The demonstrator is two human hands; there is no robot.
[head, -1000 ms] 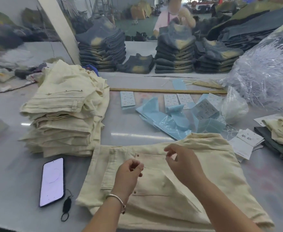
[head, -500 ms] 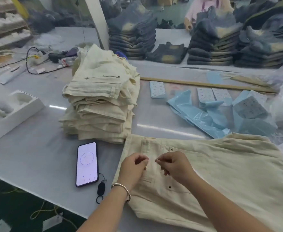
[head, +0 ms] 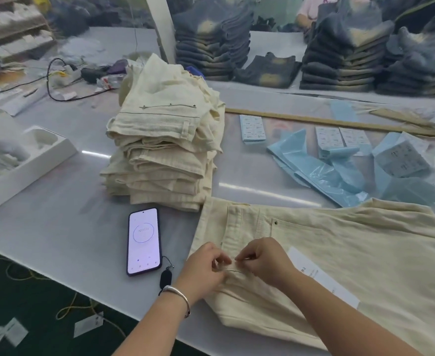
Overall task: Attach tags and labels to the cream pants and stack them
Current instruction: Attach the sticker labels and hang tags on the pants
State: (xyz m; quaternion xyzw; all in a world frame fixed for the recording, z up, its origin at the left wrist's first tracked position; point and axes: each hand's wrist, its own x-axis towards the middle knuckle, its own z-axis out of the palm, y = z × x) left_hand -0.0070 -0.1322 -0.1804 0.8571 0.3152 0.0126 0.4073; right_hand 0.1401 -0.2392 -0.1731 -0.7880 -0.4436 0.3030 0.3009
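Grey worktable (head: 57,227): cream pants (head: 352,253) flat at near edge, white tag (head: 322,276) lying on them. Left hand (head: 203,268) and right hand (head: 265,260) both pinch the waistband seam, fingertips nearly touching. Stack of folded cream pants (head: 165,155) behind; phone (head: 143,241) beside left hand

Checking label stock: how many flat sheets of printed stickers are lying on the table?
3: one sticker sheet right of the cream stack, two side by side above the blue bags. More may hide under the bags.
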